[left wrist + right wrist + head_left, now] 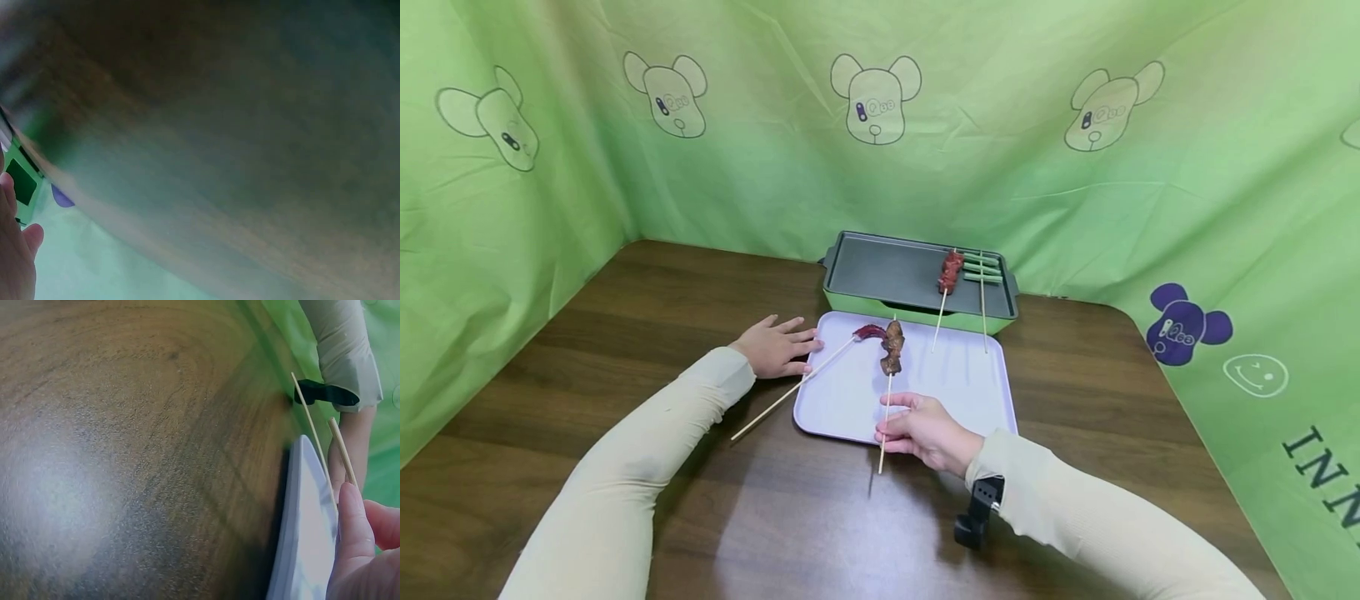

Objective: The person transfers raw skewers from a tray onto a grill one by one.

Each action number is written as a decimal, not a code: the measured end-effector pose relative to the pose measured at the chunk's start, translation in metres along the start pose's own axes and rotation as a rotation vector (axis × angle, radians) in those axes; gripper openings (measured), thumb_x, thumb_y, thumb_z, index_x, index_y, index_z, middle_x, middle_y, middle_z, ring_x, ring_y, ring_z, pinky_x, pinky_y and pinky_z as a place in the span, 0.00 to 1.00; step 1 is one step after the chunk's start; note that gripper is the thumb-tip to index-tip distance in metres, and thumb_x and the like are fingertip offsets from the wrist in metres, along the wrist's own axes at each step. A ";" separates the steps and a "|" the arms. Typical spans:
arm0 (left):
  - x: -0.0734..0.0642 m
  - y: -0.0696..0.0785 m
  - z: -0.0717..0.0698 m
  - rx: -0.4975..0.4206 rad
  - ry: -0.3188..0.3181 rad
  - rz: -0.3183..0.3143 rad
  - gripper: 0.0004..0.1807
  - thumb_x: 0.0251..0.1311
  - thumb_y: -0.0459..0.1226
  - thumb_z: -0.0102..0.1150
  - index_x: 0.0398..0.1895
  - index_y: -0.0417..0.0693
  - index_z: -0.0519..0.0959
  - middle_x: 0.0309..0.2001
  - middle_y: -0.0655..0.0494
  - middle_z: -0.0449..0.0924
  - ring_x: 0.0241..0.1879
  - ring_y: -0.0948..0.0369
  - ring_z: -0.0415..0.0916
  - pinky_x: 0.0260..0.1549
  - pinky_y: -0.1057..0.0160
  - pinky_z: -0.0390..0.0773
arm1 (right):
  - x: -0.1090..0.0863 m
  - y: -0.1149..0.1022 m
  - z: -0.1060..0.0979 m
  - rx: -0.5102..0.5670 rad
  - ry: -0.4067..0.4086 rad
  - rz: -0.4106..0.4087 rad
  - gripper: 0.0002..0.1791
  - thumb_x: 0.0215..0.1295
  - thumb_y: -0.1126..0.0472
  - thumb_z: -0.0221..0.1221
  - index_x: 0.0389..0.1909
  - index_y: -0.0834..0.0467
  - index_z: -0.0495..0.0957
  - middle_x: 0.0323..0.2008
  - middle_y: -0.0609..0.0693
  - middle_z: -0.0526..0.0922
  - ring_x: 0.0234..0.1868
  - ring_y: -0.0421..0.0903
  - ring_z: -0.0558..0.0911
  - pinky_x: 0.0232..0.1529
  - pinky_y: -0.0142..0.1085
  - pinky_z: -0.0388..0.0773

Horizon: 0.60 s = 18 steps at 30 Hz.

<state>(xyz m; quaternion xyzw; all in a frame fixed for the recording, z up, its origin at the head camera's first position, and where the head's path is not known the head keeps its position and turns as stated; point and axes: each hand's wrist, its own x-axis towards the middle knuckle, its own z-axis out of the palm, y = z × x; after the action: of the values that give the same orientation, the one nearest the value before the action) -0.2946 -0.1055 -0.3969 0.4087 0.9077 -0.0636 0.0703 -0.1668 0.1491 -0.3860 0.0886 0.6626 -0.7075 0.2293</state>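
My right hand (925,432) pinches the wooden stick of a brown meat skewer (892,346) over the front part of the white tray (958,383). In the right wrist view, thumb and fingers close on that stick (342,450). A skewer with a dark red chili pepper (870,332) lies across the tray's left side, its stick reaching past the rim onto the table; the pepper meets the brown meat in the head view. My left hand (777,346) rests with spread fingers at the tray's left edge, next to the chili skewer's stick.
Behind the tray stands a green grill with a dark plate (887,271). On its right side lie a red meat skewer (951,272) and a green vegetable skewer (983,271), their sticks reaching forward over the tray. A green printed curtain (760,167) surrounds the wooden table (700,283).
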 end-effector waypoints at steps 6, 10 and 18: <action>0.000 0.000 0.000 -0.002 -0.012 -0.006 0.31 0.71 0.55 0.39 0.72 0.51 0.63 0.72 0.52 0.57 0.72 0.46 0.48 0.63 0.37 0.52 | -0.003 -0.007 -0.001 -0.015 -0.004 0.002 0.29 0.59 0.83 0.49 0.64 0.75 0.57 0.24 0.53 0.77 0.24 0.40 0.81 0.28 0.30 0.80; 0.000 0.000 -0.002 -0.004 -0.019 -0.010 0.31 0.71 0.55 0.39 0.72 0.52 0.63 0.72 0.52 0.57 0.72 0.46 0.47 0.63 0.37 0.52 | -0.004 -0.013 0.000 -0.010 -0.008 0.000 0.29 0.60 0.82 0.49 0.64 0.74 0.57 0.24 0.52 0.77 0.24 0.40 0.81 0.27 0.30 0.80; 0.001 0.001 0.000 0.012 -0.017 -0.012 0.31 0.71 0.56 0.39 0.71 0.52 0.63 0.72 0.52 0.58 0.72 0.47 0.48 0.63 0.37 0.52 | -0.005 -0.023 0.002 -0.023 -0.027 -0.010 0.29 0.60 0.83 0.48 0.64 0.75 0.56 0.23 0.52 0.79 0.24 0.40 0.81 0.27 0.29 0.80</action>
<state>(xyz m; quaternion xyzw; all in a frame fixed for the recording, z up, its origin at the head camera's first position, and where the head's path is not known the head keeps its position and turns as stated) -0.2943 -0.1042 -0.3967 0.4031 0.9092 -0.0730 0.0752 -0.1718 0.1481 -0.3633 0.0731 0.6678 -0.7022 0.2357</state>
